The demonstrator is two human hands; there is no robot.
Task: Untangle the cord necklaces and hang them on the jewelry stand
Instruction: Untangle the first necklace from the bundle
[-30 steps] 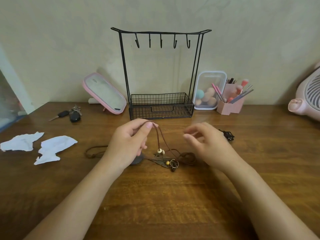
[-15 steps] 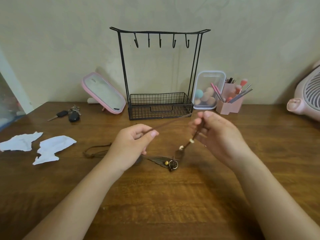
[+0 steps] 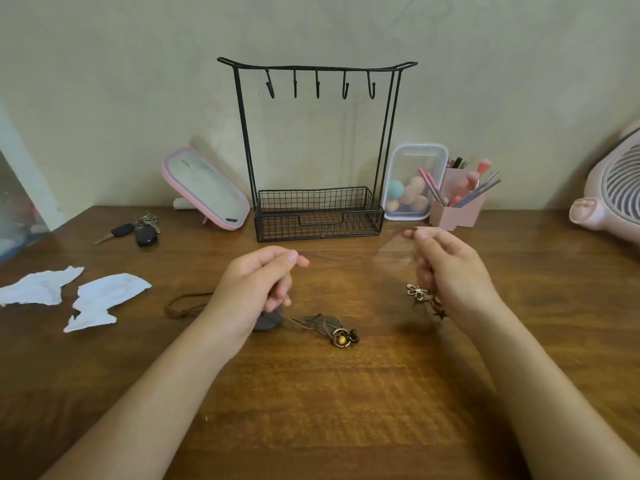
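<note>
**Cord** (image 3: 325,257): thin brown strand, stretched above the table (image 3: 346,410) between both hands; the middle of its span is blurred.

**Left hand** (image 3: 256,285): thumb and forefinger pinch one end of the cord; the other fingers are curled under.

**Right hand** (image 3: 450,271): fingertips nip the cord at the top, lower fingers curled. A pale metal flower charm (image 3: 417,292) dangles beside the palm.

**On the wood below the hands**: flat leaf pendant (image 3: 322,323), rounded dark stone (image 3: 265,322), amber bead (image 3: 342,339) in a ring, and a flat brown loop (image 3: 183,303) running behind the left wrist.

**Stand** (image 3: 242,133): black wire, five hooks on a curved top bar, mesh basket base; upright against the wall, well behind the hands.

**Sundries**
- pink-rimmed oblong mirror (image 3: 204,188), tilted
- keys (image 3: 138,230)
- two torn pieces of white paper (image 3: 104,303)
- clear tub (image 3: 412,188) of sponges
- pink holder (image 3: 457,213) of brushes
- pink slatted fan (image 3: 616,195)
</note>
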